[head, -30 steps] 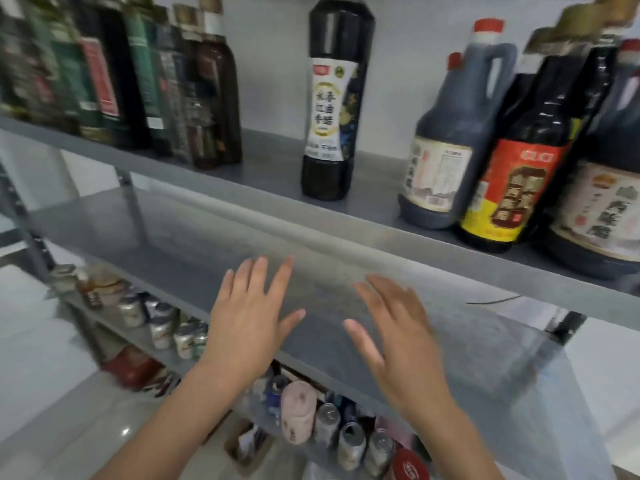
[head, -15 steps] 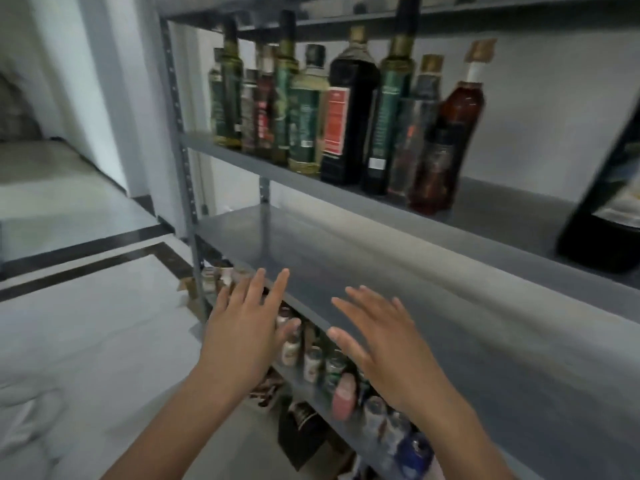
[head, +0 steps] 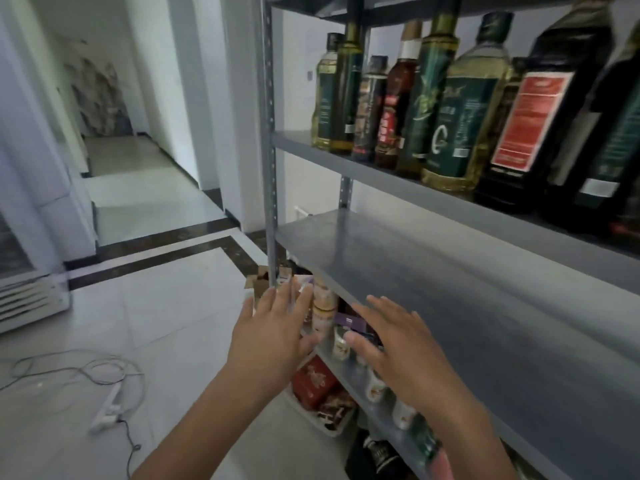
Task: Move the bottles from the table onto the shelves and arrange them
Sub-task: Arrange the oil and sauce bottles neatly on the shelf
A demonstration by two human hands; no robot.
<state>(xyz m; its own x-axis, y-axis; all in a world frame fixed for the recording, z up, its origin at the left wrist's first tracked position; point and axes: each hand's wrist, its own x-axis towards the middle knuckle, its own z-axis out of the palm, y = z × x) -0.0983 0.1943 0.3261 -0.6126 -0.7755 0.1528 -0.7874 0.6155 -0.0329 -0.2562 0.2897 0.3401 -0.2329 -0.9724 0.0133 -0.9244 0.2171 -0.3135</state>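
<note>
Both hands are held out empty before the rack: the left hand (head: 273,341) and right hand (head: 394,351) are spread flat, fingers straight, with nothing gripped. They hover at the front edge of the middle shelf (head: 450,289), near its left corner. No contact with the shelf can be made out.

The bottles (head: 464,109) are packed upright along the upper shelf (head: 374,164), from near its left end rightward and close to its front edge. They stand well above the hands and to their right, untouched. No bench is in view, so any bottles left on it cannot be seen.

Full of oil or dark sauce, the bottles are judged heavy, stiff and smooth – slippery where oily, and breakable if glass, which cannot be told. A grip round the body under the shoulder is advised – not by the thin neck alone.
</note>
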